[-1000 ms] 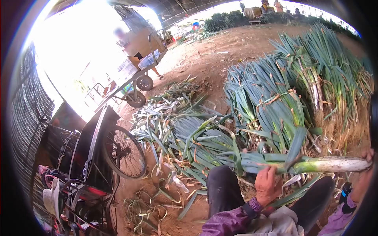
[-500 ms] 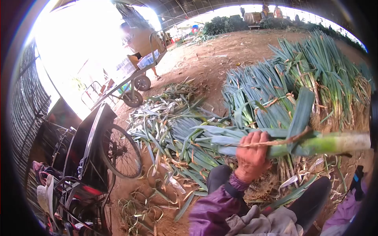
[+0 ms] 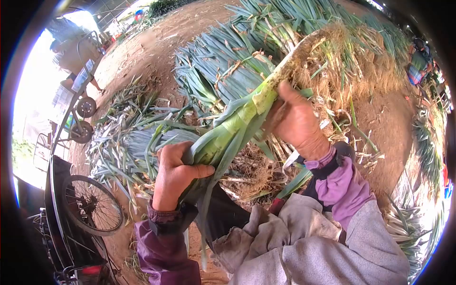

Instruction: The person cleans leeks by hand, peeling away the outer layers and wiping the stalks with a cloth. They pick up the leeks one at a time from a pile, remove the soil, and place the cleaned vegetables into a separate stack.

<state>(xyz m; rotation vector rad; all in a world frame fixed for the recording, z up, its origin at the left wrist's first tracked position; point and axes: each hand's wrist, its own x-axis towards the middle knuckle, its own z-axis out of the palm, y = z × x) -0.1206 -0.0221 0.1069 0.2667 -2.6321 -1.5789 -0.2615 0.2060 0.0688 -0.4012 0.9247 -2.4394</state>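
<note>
A thick leek (image 3: 237, 118) with a green leafy end and a pale, soil-covered root end lies slantwise across the middle of the view. My left hand (image 3: 175, 168) is closed round its leafy part, thumb on top. Beside the pale stem, my right hand (image 3: 299, 121) has its thumb raised and palm showing; its other fingers are partly hidden behind the leek. Behind are bundled leeks (image 3: 223, 66) with blue-green leaves. Near my left hand lies a lower heap of leeks and loose leaves (image 3: 147, 137).
A wheeled cart (image 3: 71, 114) and a person (image 3: 71, 54) are at the upper left. A spoked wheel (image 3: 92, 204) stands at the lower left. Another person (image 3: 419, 61) is at the far right. More leeks (image 3: 403, 223) lie at the lower right.
The view has turned right. The leek has swung from level to slanting, root end up. My right hand has come in from the right edge to the stem.
</note>
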